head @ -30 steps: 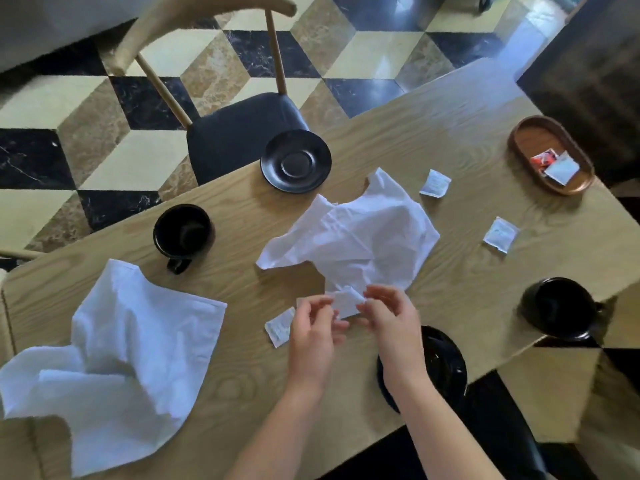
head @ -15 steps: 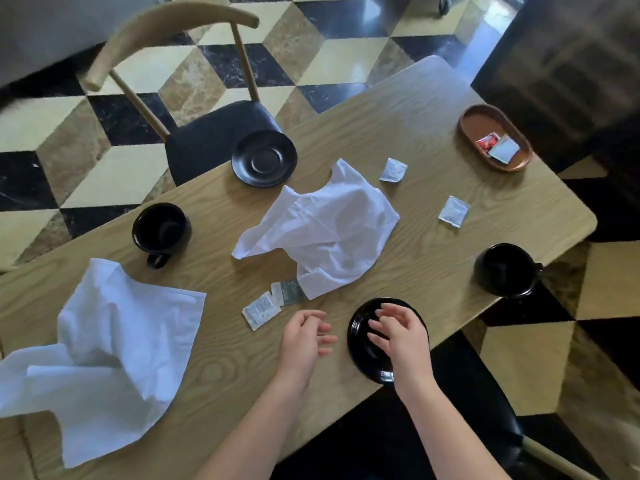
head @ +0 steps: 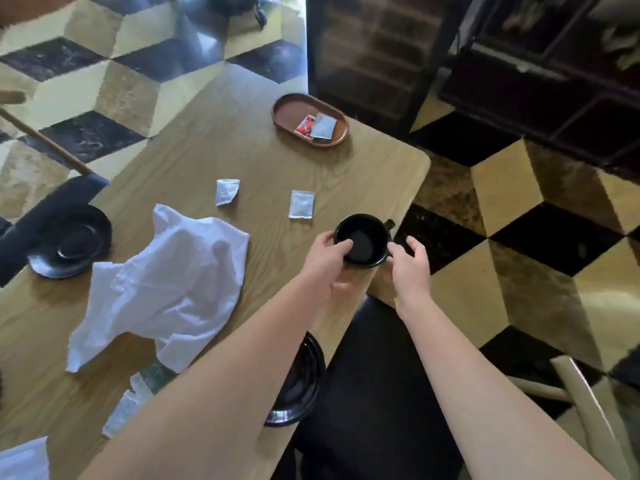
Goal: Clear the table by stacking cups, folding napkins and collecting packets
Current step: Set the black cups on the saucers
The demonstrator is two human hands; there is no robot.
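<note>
A black cup stands near the table's right edge, its handle pointing away to the right. My left hand grips its left side, thumb over the rim. My right hand is at the cup's right side, thumb touching the wall and fingers spread. A crumpled white napkin lies mid-table. Two white packets lie beyond it. More packets sit by my left forearm. A corner of a second napkin shows at the bottom left.
An oval wooden tray at the far right corner holds two packets. One black saucer sits at the left table edge, another lies partly under my left arm. A black chair seat stands below the near edge.
Both hands left the saucer at the near edge and reached right to the black cup. The left hand now grips it. The view swung right.
</note>
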